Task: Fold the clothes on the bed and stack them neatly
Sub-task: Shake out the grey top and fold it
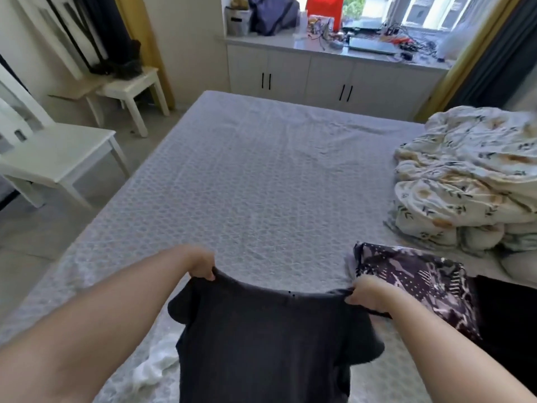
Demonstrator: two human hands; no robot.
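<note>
A dark grey short-sleeved T-shirt (267, 344) hangs in the air in front of me, stretched between both hands above the near part of the bed (261, 175). My left hand (200, 264) pinches its left shoulder. At the other shoulder, my right hand (370, 295) grips the cloth. A folded dark patterned garment (418, 280) lies on the bed just right of my right hand. A white garment (157, 365) lies crumpled on the bed below the shirt's left sleeve.
A bunched floral duvet (470, 178) fills the bed's right side. A black item (511, 321) lies at the right edge. A white table (58, 158) and a white stool (130, 88) stand left of the bed. White cabinets (319, 77) with a cluttered top stand beyond it.
</note>
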